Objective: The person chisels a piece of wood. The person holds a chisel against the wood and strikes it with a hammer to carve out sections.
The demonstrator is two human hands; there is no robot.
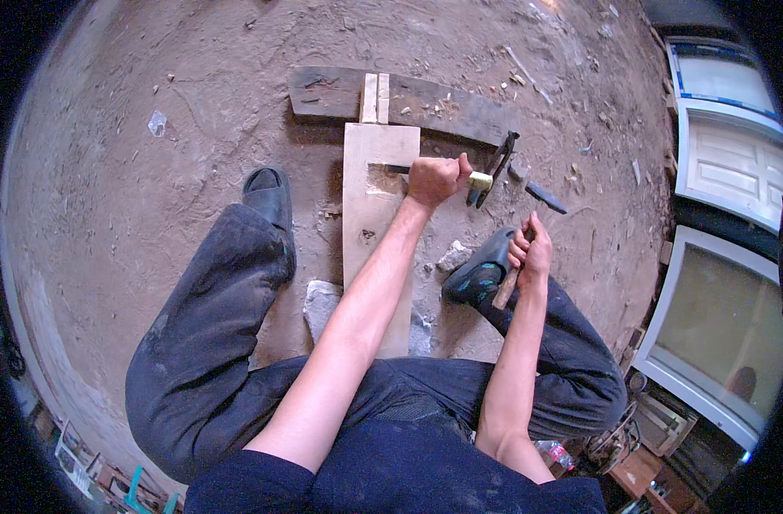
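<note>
A pale wooden board (370,248) runs away from me between my legs, with a rectangular recess (383,182) cut in its face near the far end. My left hand (434,181) is closed round a chisel; its yellowish handle (480,181) sticks out on the right and its dark blade (396,169) lies over the recess. To the right of the board, my right hand (533,253) grips a hammer by its wooden handle (504,294). The dark hammer head (546,198) is raised off to the right of the chisel handle, apart from it.
A dark plank (451,111) lies crosswise at the far end, with two pale wood strips (375,98) across it. A dark metal tool (499,167) lies beyond the chisel handle. Stones (320,301) sit beside the board. White-framed panels (726,300) stand at the right.
</note>
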